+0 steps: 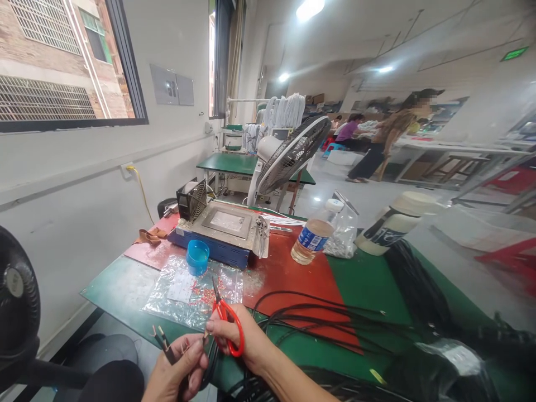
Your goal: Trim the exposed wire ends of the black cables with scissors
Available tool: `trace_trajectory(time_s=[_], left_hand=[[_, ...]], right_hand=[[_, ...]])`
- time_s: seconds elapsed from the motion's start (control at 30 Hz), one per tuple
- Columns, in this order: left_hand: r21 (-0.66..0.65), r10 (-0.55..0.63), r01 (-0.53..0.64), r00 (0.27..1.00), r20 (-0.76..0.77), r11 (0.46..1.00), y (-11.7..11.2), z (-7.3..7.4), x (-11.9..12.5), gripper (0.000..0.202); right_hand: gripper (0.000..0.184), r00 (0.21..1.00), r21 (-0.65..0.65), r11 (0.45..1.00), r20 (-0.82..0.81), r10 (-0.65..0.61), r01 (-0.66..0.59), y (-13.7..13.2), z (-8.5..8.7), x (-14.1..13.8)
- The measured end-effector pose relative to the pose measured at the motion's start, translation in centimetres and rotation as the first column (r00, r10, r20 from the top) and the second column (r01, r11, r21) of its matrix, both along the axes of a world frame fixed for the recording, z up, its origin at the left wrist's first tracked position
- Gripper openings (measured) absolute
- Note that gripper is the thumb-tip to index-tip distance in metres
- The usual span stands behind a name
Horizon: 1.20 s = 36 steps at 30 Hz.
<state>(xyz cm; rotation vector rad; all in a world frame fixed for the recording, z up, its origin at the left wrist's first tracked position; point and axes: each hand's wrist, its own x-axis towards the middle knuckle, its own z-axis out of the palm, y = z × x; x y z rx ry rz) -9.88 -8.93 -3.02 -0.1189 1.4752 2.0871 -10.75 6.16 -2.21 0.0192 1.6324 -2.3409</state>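
My left hand (182, 365) is closed round black cables (166, 347), whose stripped ends show bare, copper-coloured wire. The fingers of my right hand (247, 335) are wrapped round red-handled scissors (228, 321), with the blades pointing up and away over the table. Its thumb and fingertips meet the left fingertips at a small cable end (205, 336). Just beyond the hands lies a clear plastic bag (167, 298), strewn with small red and yellow scraps (209, 295). A blue round container (197, 257) stands on it.
Behind the bag sits a blue-sided heating device (226, 254) with a small fan. A bottle (309, 243) and a jar (389, 223) stand to the right. Black cables (301, 315) cover the right side of the green table (113, 282). A standing fan (293, 156) rises behind; people are further back.
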Motion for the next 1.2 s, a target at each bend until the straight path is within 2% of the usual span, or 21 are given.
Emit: trace_trajectory(time_s=[0.1, 0.17, 0.2, 0.27, 0.3, 0.37, 0.47, 0.53, 0.7, 0.9, 0.97, 1.07, 1.2], left_hand=[[0.034, 0.017, -0.019, 0.999, 0.05, 0.999, -0.1, -0.1, -0.2, 0.039], [0.051, 0.052, -0.056, 0.996, 0.075, 0.997, -0.3, 0.0, -0.3, 0.038], [0.057, 0.074, -0.079, 0.994, 0.077, 0.995, -0.4, 0.0, -0.4, 0.037], [0.076, 0.123, -0.128, 0.99, 0.071, 0.989, -0.6, 0.1, -0.5, 0.036], [0.09, 0.144, -0.15, 0.987, 0.071, 0.985, -0.8, 0.2, -0.6, 0.035], [0.113, 0.171, -0.179, 0.982, 0.078, 0.977, -1.0, 0.5, -0.7, 0.033], [0.127, 0.204, -0.213, 0.976, 0.079, 0.969, -1.2, 0.8, -0.8, 0.031], [0.128, 0.204, -0.213, 0.976, 0.076, 0.969, -1.2, 0.8, -0.8, 0.032], [0.111, 0.18, -0.183, 0.983, 0.042, 0.977, -1.3, 0.3, -0.7, 0.035], [0.003, 0.231, -0.231, 0.973, -0.022, 0.973, -1.2, 0.1, -0.6, 0.037], [-0.036, 0.254, -0.256, 0.966, -0.053, 0.966, -1.1, 0.2, -0.5, 0.038], [-0.078, 0.28, -0.286, 0.956, -0.087, 0.955, -0.9, 0.5, -0.4, 0.039], [-0.085, 0.299, -0.307, 0.95, -0.091, 0.948, -0.9, 0.7, -0.5, 0.04]], right_hand=[[0.048, 1.0, 0.058, 0.998, 0.001, 0.019, -0.019, 0.4, 0.1, -0.2], [0.049, 0.994, 0.239, 0.971, -0.1, 0.035, -0.01, 0.8, 0.7, -0.3], [0.047, 0.979, 0.375, 0.927, -0.197, 0.053, 0.025, 1.0, 1.0, -0.3], [0.039, 0.896, 0.626, 0.759, -0.423, 0.136, 0.181, 1.5, 1.7, -0.3], [0.035, 0.835, 0.702, 0.657, -0.513, 0.2, 0.274, 1.6, 2.0, -0.2], [0.027, 0.724, 0.766, 0.48, -0.608, 0.326, 0.428, 1.8, 2.1, 0.0], [0.018, 0.631, 0.778, 0.316, -0.626, 0.458, 0.543, 1.7, 1.5, 0.1], [0.017, 0.61, 0.776, 0.254, -0.616, 0.498, 0.577, 1.6, 0.9, 0.2], [0.012, 0.576, 0.733, 0.178, -0.64, 0.508, 0.657, 1.5, 0.3, 0.2], [0.009, 0.534, 0.686, 0.117, -0.652, 0.538, 0.719, 1.7, 0.3, 0.1], [0.01, 0.523, 0.677, 0.117, -0.655, 0.546, 0.726, 1.7, 0.1, 0.1], [0.012, 0.513, 0.676, 0.146, -0.665, 0.542, 0.722, 1.7, -0.4, 0.0], [0.016, 0.492, 0.657, 0.173, -0.69, 0.531, 0.734, 1.6, -0.8, 0.1]])
